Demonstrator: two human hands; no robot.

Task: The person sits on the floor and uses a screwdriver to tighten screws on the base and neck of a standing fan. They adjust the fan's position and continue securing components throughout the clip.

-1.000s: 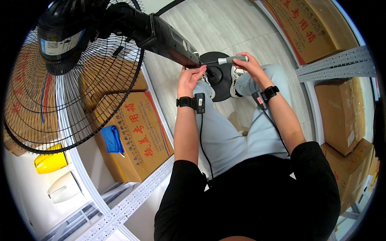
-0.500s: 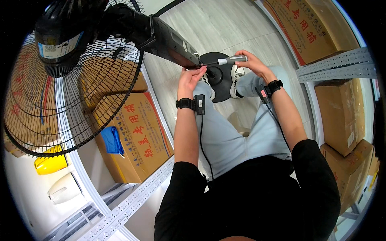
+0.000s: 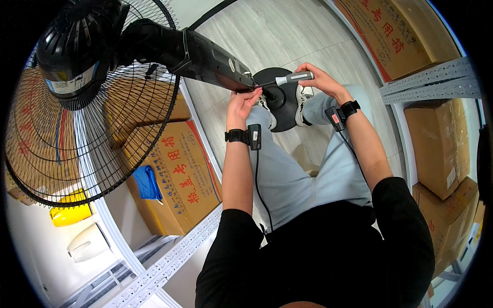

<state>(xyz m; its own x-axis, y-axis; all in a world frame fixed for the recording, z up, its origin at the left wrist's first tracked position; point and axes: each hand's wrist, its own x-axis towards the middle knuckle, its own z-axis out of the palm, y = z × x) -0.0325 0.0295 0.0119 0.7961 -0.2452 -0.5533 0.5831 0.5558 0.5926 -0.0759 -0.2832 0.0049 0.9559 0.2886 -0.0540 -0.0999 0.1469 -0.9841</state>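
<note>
A black stand fan reaches in from the upper left, its long housing ending above the round black base. My left hand is closed at the lower end of this housing, with fingertips against its near edge; part of the grip is hidden. My right hand holds a screwdriver by its grey and white handle. The dark shaft points left, and its tip meets the housing end beside my left fingertips. Whether a screw is there is too small to tell.
The fan's wire cage fills the left side. Below it, a shelf holds a cardboard box with a blue cloth pouch. Yellow and white rounded objects lie lower left. Shelving with boxes stands to the right.
The fan head and housing have shifted slightly left and down in view. The screwdriver handle has moved a little left. Both hands keep nearly the same places and grips.
</note>
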